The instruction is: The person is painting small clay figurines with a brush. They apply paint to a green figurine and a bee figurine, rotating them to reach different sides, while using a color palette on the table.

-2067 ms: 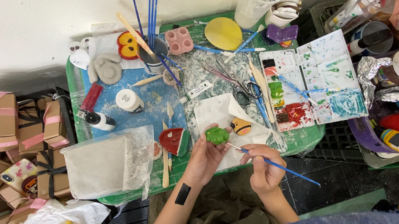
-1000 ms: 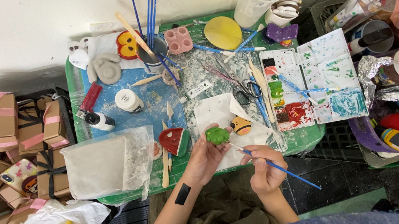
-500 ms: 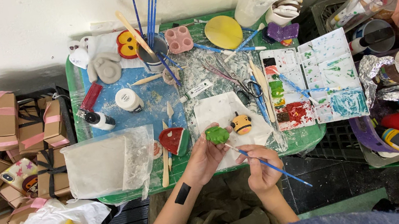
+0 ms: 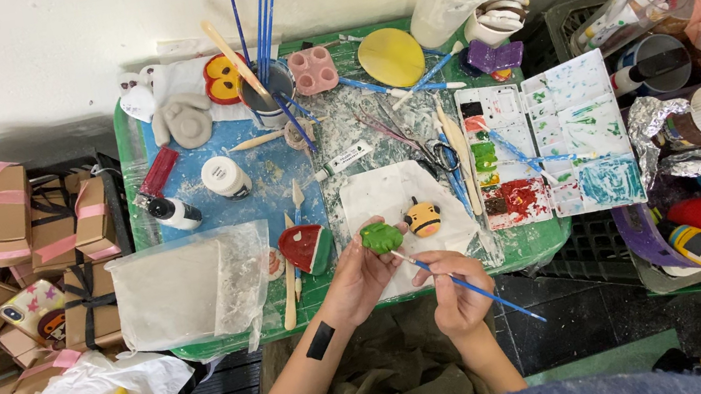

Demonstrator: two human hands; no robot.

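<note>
Hardly anything has moved since the earlier pictures: the brush tip has stayed at the green shape and both hands are in almost the same spot. The left hand (image 4: 354, 276) is curled around a small green clay piece (image 4: 381, 237), with the fingers cupping it from below and the left, so the piece sits at the top of the hand, just over the near edge of the green tray table (image 4: 133, 156). The right hand (image 4: 451, 282) is closed around a thin blue paintbrush (image 4: 470, 286), pinching it near the middle. The brush points up and left, and its tip touches the right side of the green piece, while the long handle sticks out down and to the right past the hand. Just beside the green piece, on a white paper sheet (image 4: 373, 193), lies a little yellow bee figure (image 4: 422, 217) with black stripes. To the left of the left hand is a clay watermelon slice (image 4: 306, 249), red with a green rim. A paint palette (image 4: 547, 138) with green, red and teal paint lies open to the right of the bee. Farther back stands a cup of brushes (image 4: 269, 83), and a yellow round disc (image 4: 390, 57) lies near it. Brown gift boxes (image 4: 20, 240) with pink ribbons are stacked well off to the left.
</note>
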